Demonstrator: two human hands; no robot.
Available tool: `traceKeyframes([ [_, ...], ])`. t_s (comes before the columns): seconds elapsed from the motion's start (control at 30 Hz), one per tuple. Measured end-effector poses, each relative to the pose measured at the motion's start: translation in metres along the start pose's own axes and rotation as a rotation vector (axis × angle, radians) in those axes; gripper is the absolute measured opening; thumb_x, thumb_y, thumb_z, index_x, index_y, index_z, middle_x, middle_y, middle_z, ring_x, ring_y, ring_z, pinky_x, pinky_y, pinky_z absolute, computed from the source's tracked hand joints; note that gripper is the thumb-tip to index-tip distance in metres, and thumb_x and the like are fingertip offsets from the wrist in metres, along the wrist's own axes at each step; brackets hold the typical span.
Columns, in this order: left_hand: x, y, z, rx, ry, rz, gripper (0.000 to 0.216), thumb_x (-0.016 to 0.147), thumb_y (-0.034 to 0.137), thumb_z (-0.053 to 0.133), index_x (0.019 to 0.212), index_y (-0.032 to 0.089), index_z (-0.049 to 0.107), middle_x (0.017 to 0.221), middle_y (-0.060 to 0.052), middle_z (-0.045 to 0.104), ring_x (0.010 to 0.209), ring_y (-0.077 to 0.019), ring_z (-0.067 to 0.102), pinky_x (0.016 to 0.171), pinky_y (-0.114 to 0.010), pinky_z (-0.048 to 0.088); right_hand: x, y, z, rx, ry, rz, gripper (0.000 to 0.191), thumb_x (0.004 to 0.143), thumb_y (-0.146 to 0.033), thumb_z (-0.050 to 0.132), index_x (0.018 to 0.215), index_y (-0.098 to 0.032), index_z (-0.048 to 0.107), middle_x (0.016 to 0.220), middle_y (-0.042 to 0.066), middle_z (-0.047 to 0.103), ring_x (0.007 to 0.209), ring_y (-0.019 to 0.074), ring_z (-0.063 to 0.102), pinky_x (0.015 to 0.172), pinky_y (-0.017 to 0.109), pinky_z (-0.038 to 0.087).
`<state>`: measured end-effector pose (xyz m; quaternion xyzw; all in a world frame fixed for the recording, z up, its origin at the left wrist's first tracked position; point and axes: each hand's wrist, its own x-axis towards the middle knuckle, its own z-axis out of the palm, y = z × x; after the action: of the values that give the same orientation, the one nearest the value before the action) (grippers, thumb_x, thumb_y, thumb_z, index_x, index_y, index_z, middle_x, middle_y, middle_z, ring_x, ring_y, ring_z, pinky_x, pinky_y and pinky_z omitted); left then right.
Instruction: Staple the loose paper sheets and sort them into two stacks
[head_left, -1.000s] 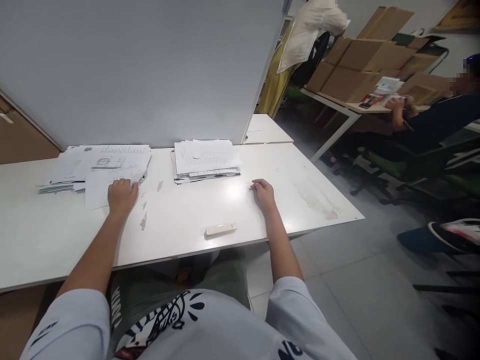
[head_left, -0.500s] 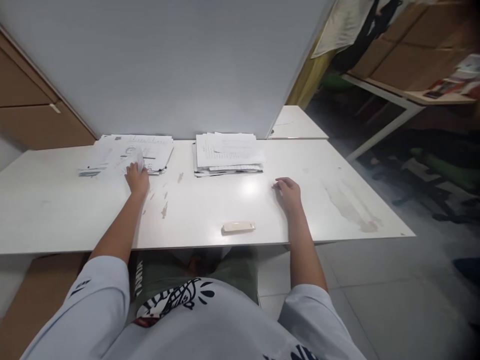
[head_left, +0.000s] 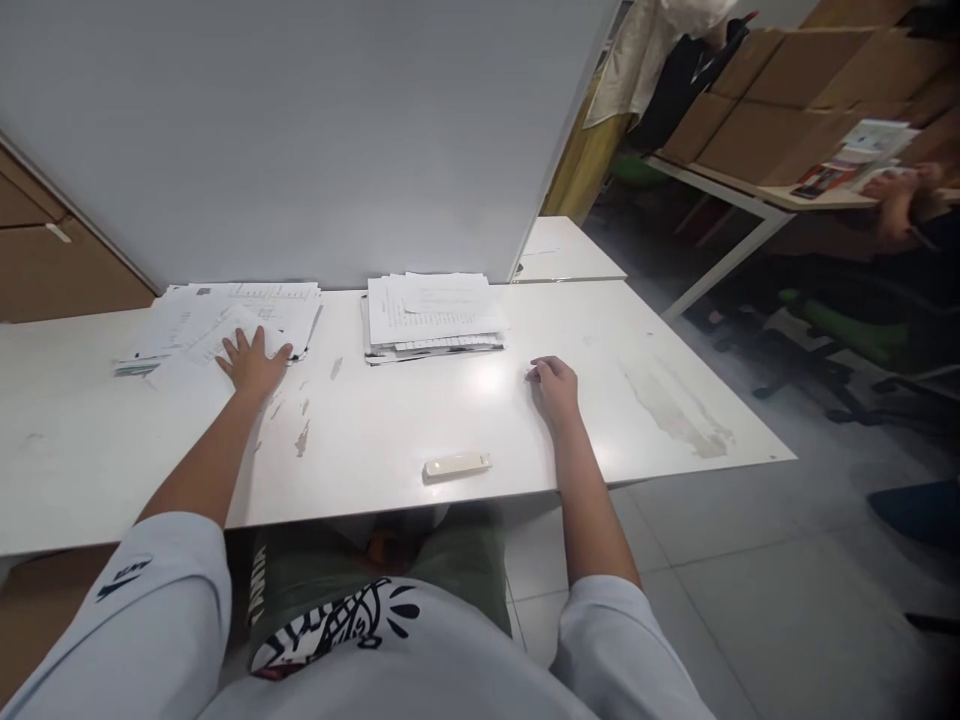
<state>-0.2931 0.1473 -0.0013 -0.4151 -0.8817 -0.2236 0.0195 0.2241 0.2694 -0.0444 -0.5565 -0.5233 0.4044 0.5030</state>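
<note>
My left hand lies with fingers spread over the front of a spread stack of printed papers. A loose, tilted sheet lies under its fingertips. My right hand rests on the white table, its fingers curled and pressed together. Whether a small thing sits between those fingertips is hard to see. A second, neater stack of papers lies between the hands, nearer the panel. Close to the front edge is a slim cream-coloured object, long and narrow like a small stapler; neither hand touches it.
A tall grey panel stands behind the papers. Cardboard boxes are at the left. On the right, another table carries more boxes, and another person's hand shows there. A green-seated chair stands below.
My left hand has let go of the sheet it was gripping and spread its fingers flat over the papers. The right hand stays on the table. The view has turned slightly right.
</note>
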Motion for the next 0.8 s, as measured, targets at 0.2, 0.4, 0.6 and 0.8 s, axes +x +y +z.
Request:
traceKeyframes([
  [0.2,-0.002,-0.003,0.000,-0.003,0.012,0.029,0.078,0.087,0.066,0.046,0.148,0.016,0.041,0.162,-0.015,0.021,0.149,-0.0444,0.007,0.115,-0.068,0.003,-0.001,-0.002,0.001,-0.029,0.012,0.003,0.016,0.077,-0.033,0.054,0.074,-0.022,0.065,0.062,-0.002,0.062,0.067,0.0149,0.062,0.072,0.028,0.048],
  [0.4,-0.005,0.002,0.000,-0.174,0.176,0.099,0.052,0.095,0.035,0.045,0.136,0.003,0.052,0.146,-0.018,0.049,0.141,-0.0391,0.032,0.115,-0.064,0.017,0.000,-0.001,0.003,-0.048,0.022,-0.005,0.016,0.077,-0.033,0.053,0.073,-0.022,0.064,0.061,-0.001,0.062,0.066,0.0150,0.061,0.071,0.028,0.047],
  [0.6,-0.090,0.007,-0.016,-0.213,0.135,0.320,0.046,0.095,0.029,0.040,0.135,0.015,0.057,0.142,-0.007,0.056,0.135,-0.0218,0.048,0.117,-0.037,0.034,-0.004,-0.002,0.002,-0.045,0.029,-0.013,0.016,0.075,-0.031,0.053,0.074,-0.020,0.065,0.060,-0.002,0.062,0.066,0.0148,0.061,0.069,0.027,0.047],
  [0.8,-0.226,-0.018,-0.031,0.003,-0.085,0.535,0.047,0.092,0.026,0.039,0.134,0.018,0.058,0.140,-0.008,0.058,0.133,-0.0266,0.051,0.111,-0.045,0.042,-0.002,0.001,0.003,-0.052,0.039,-0.007,0.017,0.073,-0.029,0.052,0.074,-0.019,0.066,0.059,-0.001,0.062,0.064,0.0154,0.060,0.063,0.027,0.045],
])
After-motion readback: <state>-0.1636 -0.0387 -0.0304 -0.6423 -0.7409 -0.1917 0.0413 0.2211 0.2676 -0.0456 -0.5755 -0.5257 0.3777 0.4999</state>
